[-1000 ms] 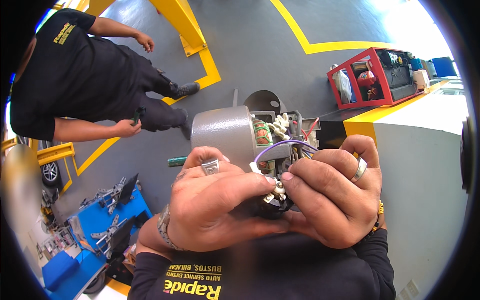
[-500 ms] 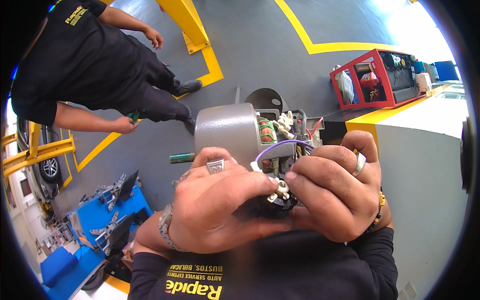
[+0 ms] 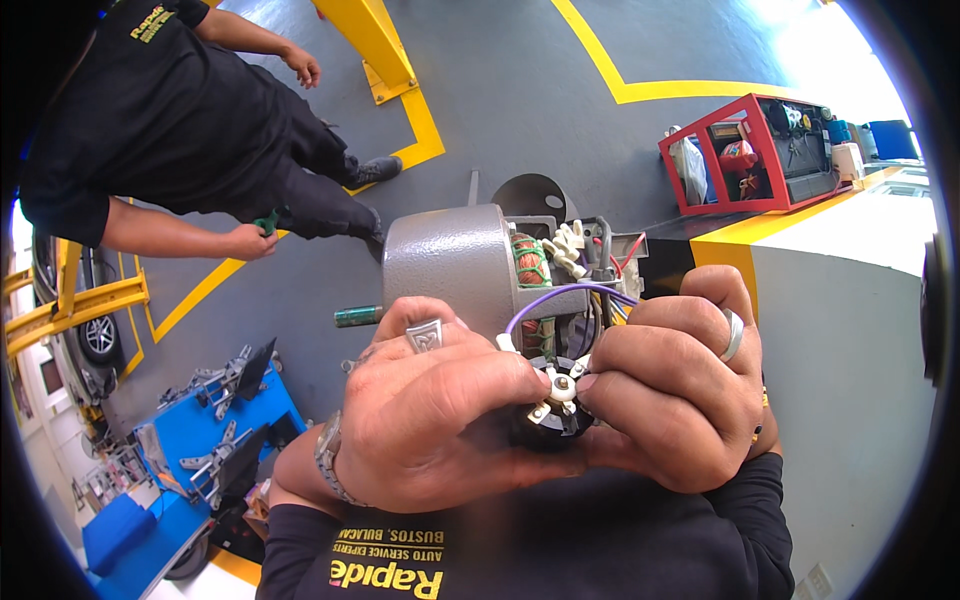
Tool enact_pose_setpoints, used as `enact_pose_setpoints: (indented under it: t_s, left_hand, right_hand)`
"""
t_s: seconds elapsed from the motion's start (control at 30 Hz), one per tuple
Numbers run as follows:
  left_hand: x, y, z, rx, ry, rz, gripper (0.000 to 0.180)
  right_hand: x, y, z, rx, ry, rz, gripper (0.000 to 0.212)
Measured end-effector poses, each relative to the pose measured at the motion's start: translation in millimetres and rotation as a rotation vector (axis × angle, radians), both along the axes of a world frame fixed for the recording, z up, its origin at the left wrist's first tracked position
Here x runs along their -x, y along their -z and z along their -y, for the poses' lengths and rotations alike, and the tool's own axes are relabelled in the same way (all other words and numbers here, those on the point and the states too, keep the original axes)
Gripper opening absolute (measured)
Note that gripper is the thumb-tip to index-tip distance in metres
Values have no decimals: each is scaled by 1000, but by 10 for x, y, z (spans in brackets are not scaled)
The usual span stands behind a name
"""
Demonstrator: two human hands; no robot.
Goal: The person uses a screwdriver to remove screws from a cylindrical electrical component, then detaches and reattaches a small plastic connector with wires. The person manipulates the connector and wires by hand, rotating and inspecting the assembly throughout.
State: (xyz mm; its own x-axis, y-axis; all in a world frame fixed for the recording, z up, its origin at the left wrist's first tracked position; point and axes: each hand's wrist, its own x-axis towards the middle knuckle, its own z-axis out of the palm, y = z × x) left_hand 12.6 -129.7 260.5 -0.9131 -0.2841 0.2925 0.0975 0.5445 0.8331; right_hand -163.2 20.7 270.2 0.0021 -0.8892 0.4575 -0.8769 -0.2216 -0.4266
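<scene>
Between my hands is a small round black part with a white hub and metal terminals (image 3: 561,388), its terminal face turned up. My left hand (image 3: 430,405) is closed on it, thumb tip at the left of the hub. My right hand (image 3: 672,385) grips it from the other side, thumb and fingertips at the hub's right edge. A purple wire (image 3: 565,289) arches over the part and ends in a white sleeved connector (image 3: 507,343) beside my left fingers. Just beyond my hands lies a grey electric motor (image 3: 445,262), its copper windings (image 3: 528,262) and white connectors (image 3: 568,246) exposed.
Another person (image 3: 190,140) stands at the left, a small green thing in one hand. A red-framed cabinet (image 3: 745,155) is at the far right beside a pale wall or counter (image 3: 840,330). Blue workbench (image 3: 180,430) at the lower left bears metal tools. A yellow post (image 3: 375,50) rises behind.
The black part has tilted so its terminal face shows more fully and sits slightly lower. My fingers have shifted around it. The other person's lower hand has moved slightly.
</scene>
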Motion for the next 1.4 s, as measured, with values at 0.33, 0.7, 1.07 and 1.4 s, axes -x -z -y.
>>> enact_pose_setpoints:
  t_s: [0.33, 0.7, 1.07, 1.4]
  left_hand:
    - [7, 0, 10, 30, 16, 5, 70]
    - [35, -39, 34, 74, 22, 46, 65]
    - [38, -63, 19, 25, -17, 71, 60]
    - [62, 49, -77, -12, -137, -43, 65]
  right_hand:
    - [31, 52, 42, 15, -32, 87, 51]
    - [100, 126, 160, 43, -118, 159, 48]
    - [146, 117, 181, 28, -125, 121, 49]
    - [171, 110, 145, 68, -87, 35, 41]
